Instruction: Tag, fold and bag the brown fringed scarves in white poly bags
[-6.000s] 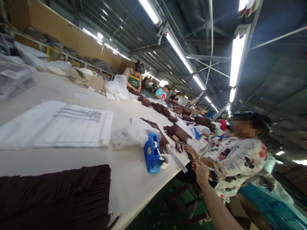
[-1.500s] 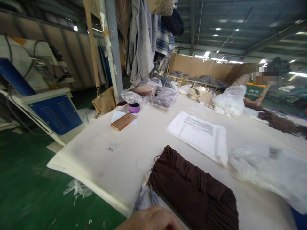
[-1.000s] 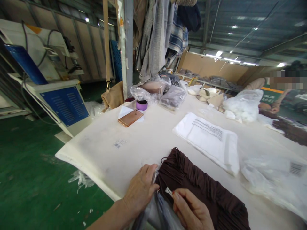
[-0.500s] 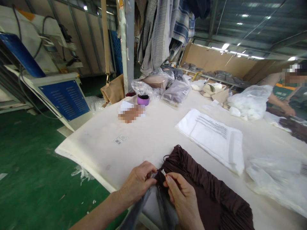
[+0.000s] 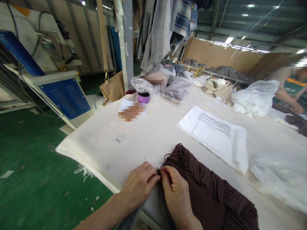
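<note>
A dark brown gathered garment (image 5: 203, 188) lies at the table's near edge, its ruched side running down to the right. Thumb and fingers of my left hand (image 5: 139, 182) pinch a dark bit of cloth at the garment's upper left corner. My right hand (image 5: 176, 191) meets it there, fingertips closed on the same edge and almost touching the left ones. Any small piece between the fingertips is hidden. Grey, sheer material hangs below my hands, over the table edge. A thin loop of cord sticks out at the garment's top.
On the pale table (image 5: 148, 140) lie a printed white bag (image 5: 213, 134), a barcode sticker (image 5: 120, 138), a purple tape roll (image 5: 144, 98) and clear plastic bags (image 5: 278, 172). A blue-panelled machine (image 5: 64, 97) stands left. Another person's arm (image 5: 290, 100) is at far right.
My right hand has moved left and up to meet my left hand. The small white piece at its fingertips is now out of sight. The view has shifted slightly.
</note>
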`<action>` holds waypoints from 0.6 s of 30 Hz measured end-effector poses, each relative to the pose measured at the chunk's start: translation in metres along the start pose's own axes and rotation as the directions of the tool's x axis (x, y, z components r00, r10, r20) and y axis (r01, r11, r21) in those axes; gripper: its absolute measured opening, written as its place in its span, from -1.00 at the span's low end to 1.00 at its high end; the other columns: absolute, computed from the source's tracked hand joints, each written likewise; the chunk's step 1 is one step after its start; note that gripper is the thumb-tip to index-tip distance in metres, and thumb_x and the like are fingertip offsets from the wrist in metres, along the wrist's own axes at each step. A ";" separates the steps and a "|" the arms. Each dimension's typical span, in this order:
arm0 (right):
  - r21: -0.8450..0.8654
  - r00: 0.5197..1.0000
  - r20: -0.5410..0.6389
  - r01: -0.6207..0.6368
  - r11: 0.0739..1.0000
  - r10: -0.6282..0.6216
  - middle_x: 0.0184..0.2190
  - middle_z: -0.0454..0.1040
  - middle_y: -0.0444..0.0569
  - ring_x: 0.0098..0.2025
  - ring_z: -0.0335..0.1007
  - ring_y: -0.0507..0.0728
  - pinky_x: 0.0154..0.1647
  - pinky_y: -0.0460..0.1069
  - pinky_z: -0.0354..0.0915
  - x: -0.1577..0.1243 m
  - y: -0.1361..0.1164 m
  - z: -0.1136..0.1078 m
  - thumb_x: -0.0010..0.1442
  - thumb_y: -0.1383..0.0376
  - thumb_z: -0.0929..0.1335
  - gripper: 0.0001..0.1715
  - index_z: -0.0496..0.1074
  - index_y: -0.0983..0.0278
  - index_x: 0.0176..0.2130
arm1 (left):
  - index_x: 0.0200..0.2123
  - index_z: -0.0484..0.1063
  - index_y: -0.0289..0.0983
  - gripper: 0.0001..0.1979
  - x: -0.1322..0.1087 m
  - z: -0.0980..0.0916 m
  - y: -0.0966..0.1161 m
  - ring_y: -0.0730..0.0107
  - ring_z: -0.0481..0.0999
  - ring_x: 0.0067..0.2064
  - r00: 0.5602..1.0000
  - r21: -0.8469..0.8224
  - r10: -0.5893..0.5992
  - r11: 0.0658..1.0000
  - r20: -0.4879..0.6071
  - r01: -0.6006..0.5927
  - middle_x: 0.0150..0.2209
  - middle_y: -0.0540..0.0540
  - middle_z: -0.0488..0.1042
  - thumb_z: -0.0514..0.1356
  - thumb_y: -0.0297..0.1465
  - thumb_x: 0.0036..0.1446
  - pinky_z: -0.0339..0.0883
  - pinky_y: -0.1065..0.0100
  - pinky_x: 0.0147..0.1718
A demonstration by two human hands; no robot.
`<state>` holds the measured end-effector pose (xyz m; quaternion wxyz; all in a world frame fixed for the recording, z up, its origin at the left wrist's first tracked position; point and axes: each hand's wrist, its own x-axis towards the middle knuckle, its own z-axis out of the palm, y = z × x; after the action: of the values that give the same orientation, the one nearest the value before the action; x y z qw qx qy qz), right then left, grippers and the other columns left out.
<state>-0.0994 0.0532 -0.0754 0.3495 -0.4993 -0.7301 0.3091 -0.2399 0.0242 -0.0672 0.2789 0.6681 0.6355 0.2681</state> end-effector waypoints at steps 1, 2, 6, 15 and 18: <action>0.008 1.000 0.008 -0.013 1.000 0.013 -0.44 0.47 -0.05 -0.42 0.37 0.04 -0.36 -0.09 0.25 0.000 0.001 0.000 0.20 0.24 0.22 -0.76 0.41 0.28 -0.35 | -0.46 0.29 -0.26 -0.87 0.002 0.000 0.003 0.41 0.37 -0.32 0.999 0.025 -0.054 0.998 -0.002 0.054 -0.39 -0.01 0.35 0.06 -0.46 0.14 0.20 0.42 -0.31; 0.020 0.999 0.020 -0.029 0.999 0.028 -0.43 0.47 -0.04 -0.42 0.37 0.04 -0.36 -0.10 0.25 0.000 0.001 0.000 0.20 0.23 0.21 -0.76 0.40 0.28 -0.35 | -0.47 0.29 -0.26 -0.88 0.004 -0.001 0.006 0.41 0.38 -0.33 0.993 0.052 -0.115 0.992 0.006 0.115 -0.39 -0.01 0.35 0.06 -0.48 0.12 0.20 0.42 -0.32; 0.055 0.995 0.058 -0.085 0.995 0.082 -0.43 0.48 -0.04 -0.43 0.38 0.05 -0.37 -0.10 0.25 0.000 0.001 -0.004 0.20 0.19 0.21 -0.73 0.41 0.29 -0.34 | -0.47 0.29 -0.26 -0.91 0.017 -0.008 0.012 0.41 0.40 -0.37 0.956 0.138 -0.269 0.958 0.118 0.253 -0.46 0.02 0.38 0.08 -0.55 0.03 0.18 0.44 -0.38; 0.153 0.988 0.060 -0.152 0.976 0.144 -0.53 0.42 -0.12 -0.49 0.31 0.01 -0.46 -0.14 0.20 0.002 0.003 -0.006 0.14 0.14 0.25 -0.72 0.41 0.28 -0.39 | -0.26 0.36 -0.29 -0.72 0.045 -0.036 0.018 0.24 0.47 -0.21 0.928 0.338 -0.062 0.938 0.366 -0.071 -0.28 -0.12 0.48 0.06 -0.65 -0.07 0.25 0.36 -0.28; 0.167 0.986 0.077 -0.161 0.973 0.149 -0.54 0.40 -0.13 -0.51 0.28 0.01 -0.47 -0.13 0.18 0.003 0.003 -0.005 0.14 0.15 0.24 -0.72 0.41 0.29 -0.39 | -0.29 0.40 -0.31 -0.74 0.046 -0.035 0.022 0.14 0.47 -0.18 0.907 0.422 -0.024 0.890 0.419 -0.172 -0.23 -0.20 0.47 0.04 -0.63 -0.05 0.27 0.25 -0.21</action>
<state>-0.0948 0.0571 -0.0744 0.3425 -0.5125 -0.6702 0.4133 -0.2473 0.0704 -0.0265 0.2341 0.7800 0.5799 -0.0230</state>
